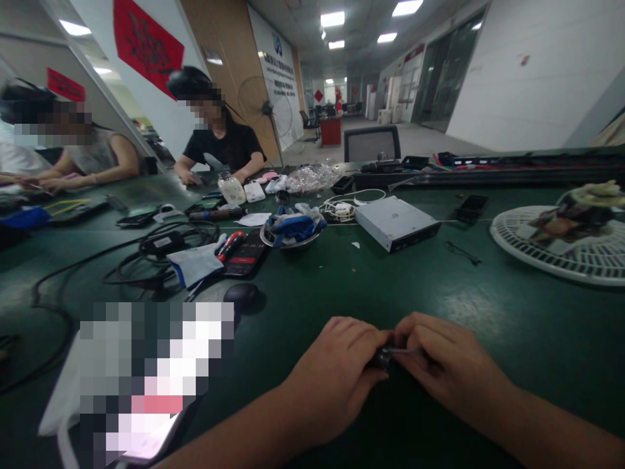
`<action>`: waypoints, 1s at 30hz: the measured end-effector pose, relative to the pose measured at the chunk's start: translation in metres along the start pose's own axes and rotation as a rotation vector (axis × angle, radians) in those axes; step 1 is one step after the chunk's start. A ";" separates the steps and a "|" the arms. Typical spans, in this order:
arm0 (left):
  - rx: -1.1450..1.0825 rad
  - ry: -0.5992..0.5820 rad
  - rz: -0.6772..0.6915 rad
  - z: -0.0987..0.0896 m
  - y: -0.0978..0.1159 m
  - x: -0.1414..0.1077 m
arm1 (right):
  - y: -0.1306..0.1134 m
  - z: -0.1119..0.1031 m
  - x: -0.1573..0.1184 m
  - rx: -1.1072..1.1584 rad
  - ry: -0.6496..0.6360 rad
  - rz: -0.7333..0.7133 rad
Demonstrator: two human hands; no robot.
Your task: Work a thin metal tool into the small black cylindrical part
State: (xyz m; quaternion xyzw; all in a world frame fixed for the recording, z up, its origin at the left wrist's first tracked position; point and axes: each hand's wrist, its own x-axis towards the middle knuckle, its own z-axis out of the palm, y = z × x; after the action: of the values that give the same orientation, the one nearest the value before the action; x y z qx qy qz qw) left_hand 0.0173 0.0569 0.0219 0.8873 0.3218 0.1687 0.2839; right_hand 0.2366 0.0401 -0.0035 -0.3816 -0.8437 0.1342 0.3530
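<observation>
Coiled black cable point(161, 260) on a green work table point(488, 293). White work glove point(195, 260), beside a red-handled screwdriver point(230, 246). Black computer mouse point(243, 296), near the left hand point(332, 371). Left hand: fingers point(356, 332) curled round the black handle of a small screwdriver point(383, 357). Right hand point(446, 365): fingers pressed close over the steel shaft. Both hands closed and nearly touching, pinching the screwdriver just above the table. Shaft tip hidden; any engagement there impossible to tell. Beyond, a grey metal drive casing point(396, 221); far right, a white round fan guard point(537, 241). Risk: tool slipping from the pinch under sudden twisting force, then rolling across the smooth tabletop.
</observation>
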 end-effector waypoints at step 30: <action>-0.064 0.552 -0.350 0.006 -0.014 0.001 | -0.005 -0.002 0.006 -0.014 -0.076 0.287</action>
State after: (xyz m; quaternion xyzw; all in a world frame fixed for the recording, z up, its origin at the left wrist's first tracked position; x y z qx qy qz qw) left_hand 0.0142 0.0647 0.0086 0.7302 0.5286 0.3614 0.2384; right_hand 0.2327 0.0411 0.0032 -0.4955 -0.7940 0.1920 0.2954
